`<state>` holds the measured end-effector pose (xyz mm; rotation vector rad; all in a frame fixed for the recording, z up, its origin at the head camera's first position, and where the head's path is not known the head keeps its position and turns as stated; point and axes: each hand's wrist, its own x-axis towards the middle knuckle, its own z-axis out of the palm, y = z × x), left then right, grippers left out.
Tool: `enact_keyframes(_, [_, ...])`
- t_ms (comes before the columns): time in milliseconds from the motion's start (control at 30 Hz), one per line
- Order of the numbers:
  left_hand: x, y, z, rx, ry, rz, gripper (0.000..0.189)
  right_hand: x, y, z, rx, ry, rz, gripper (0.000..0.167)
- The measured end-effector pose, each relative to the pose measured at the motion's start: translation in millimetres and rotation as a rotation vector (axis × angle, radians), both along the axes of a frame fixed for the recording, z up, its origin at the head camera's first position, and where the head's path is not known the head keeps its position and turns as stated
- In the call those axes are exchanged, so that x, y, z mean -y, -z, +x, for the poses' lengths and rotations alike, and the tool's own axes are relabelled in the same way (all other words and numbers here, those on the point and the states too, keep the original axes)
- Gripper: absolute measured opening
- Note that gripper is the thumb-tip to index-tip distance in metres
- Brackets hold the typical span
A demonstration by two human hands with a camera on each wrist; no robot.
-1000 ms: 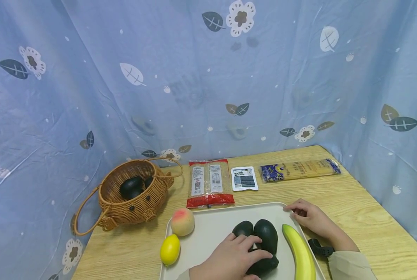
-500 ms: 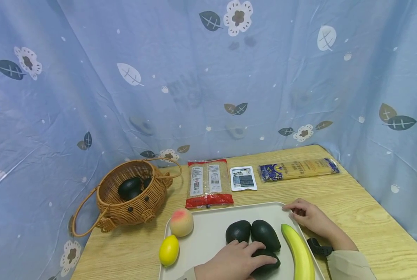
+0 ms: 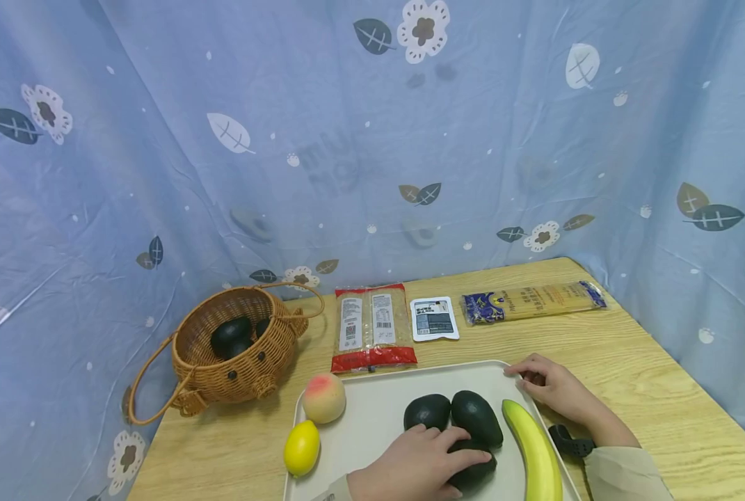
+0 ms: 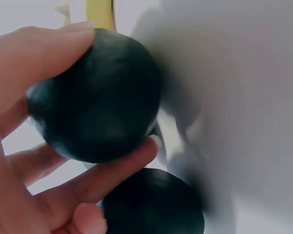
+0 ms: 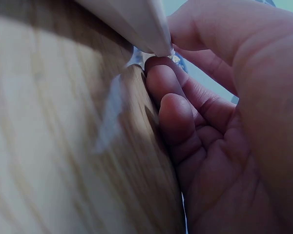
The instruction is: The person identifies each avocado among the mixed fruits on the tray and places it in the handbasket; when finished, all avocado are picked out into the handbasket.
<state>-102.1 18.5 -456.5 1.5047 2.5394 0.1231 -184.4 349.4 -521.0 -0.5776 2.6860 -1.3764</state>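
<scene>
Near the front of the white tray [image 3: 372,400], my left hand [image 3: 410,463] grips a dark avocado [image 3: 475,473] between thumb and fingers. In the left wrist view this avocado [image 4: 100,100] fills the grasp, with another dark avocado [image 4: 154,204] just below the fingers. Two more avocados, one on the left [image 3: 427,412] and one on the right [image 3: 476,419], lie side by side just beyond the held one. My right hand [image 3: 554,390] is at the tray's far right corner. The right wrist view shows its thumb and fingertips pinching the tray rim [image 5: 146,29], other fingers curled against the wooden table.
A banana [image 3: 535,452] lies along the tray's right side. A peach [image 3: 325,398] and a lemon [image 3: 302,449] sit at its left edge. Behind stand a wicker basket [image 3: 272,362] holding dark avocados, a red-ended bag [image 3: 372,358], a small white packet [image 3: 435,319] and a noodle pack [image 3: 535,303].
The left hand has shifted the held avocado slightly away from the person, up against the other two. The left avocado has turned and slid a little left. The right hand stays at the tray corner.
</scene>
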Motion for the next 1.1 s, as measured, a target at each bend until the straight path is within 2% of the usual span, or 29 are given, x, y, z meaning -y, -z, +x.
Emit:
enact_keyframes(200, [6.9,-7.2,1.7,-0.002,-0.016,0.043,0.067,1.2,-0.1,0.2,0.009,-0.004,0.001,0.022])
enact_keyframes(433, [16.5,-18.8,2.9,0.057,-0.043,0.107,0.067,1.0,0.2,0.1,-0.009,-0.013,-0.005,0.022])
enact_keyframes(533, [21.0,-23.8,4.7,0.057,-0.047,0.131,0.068,1.3,0.4,0.2,-0.019,-0.014,-0.006,0.021])
enact_keyframes(600, [24.1,-27.2,6.5,0.037,-0.049,0.145,0.070,1.3,0.4,0.2,-0.021,-0.015,-0.006,0.022])
enact_keyframes(767, [31.6,-35.1,10.5,-0.071,-0.064,0.181,0.074,1.3,0.2,0.0,-0.017,-0.015,-0.008,0.022])
enact_keyframes(933, [39.1,-40.9,9.6,-0.156,-0.099,0.221,0.074,1.6,0.0,0.4,-0.017,-0.010,-0.007,0.022])
enact_keyframes(1100, [47.6,-44.7,5.4,-0.168,-0.183,0.244,0.074,1.6,-0.5,0.3,-0.017,-0.008,-0.008,0.022])
